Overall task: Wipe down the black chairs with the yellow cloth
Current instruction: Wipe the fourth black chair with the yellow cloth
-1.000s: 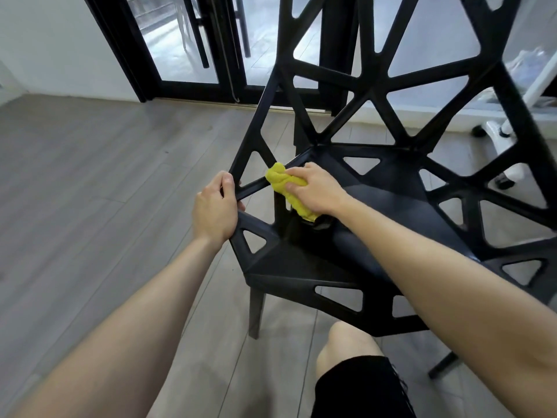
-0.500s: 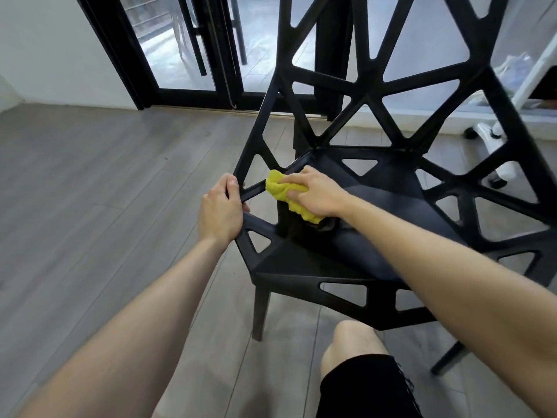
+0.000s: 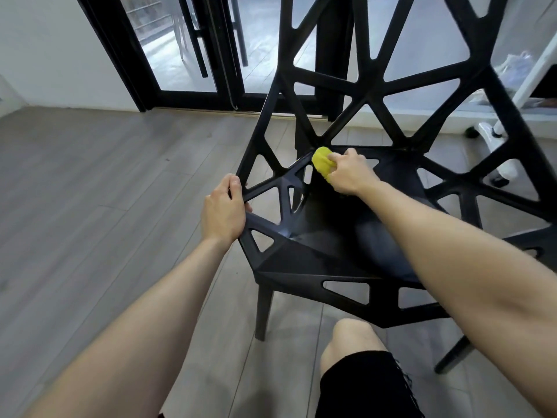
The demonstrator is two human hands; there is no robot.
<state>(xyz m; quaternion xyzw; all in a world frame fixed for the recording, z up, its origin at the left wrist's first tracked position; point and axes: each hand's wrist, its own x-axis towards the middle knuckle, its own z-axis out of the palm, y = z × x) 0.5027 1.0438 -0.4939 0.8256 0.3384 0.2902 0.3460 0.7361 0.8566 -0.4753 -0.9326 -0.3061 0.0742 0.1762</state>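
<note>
A black chair [image 3: 304, 257] with a lattice of triangular openings stands right in front of me. My left hand [image 3: 223, 213] grips the strut at the seat's left edge. My right hand [image 3: 349, 174] holds the bunched yellow cloth [image 3: 321, 161] and presses it on the chair where the left side struts meet the back of the seat. Much of the cloth is hidden under my fingers. My right forearm lies across the seat.
Grey wood flooring [image 3: 105, 182] spreads to the left. Black-framed glass doors [image 3: 187, 55] stand behind the chair. A white wheeled base [image 3: 500, 158] sits at the right behind the chair back. My knee [image 3: 355, 342] is below the seat's front edge.
My right hand has slid the yellow cloth away from me along the left side strut, up to the corner at the chair back. My left hand keeps its grip.
</note>
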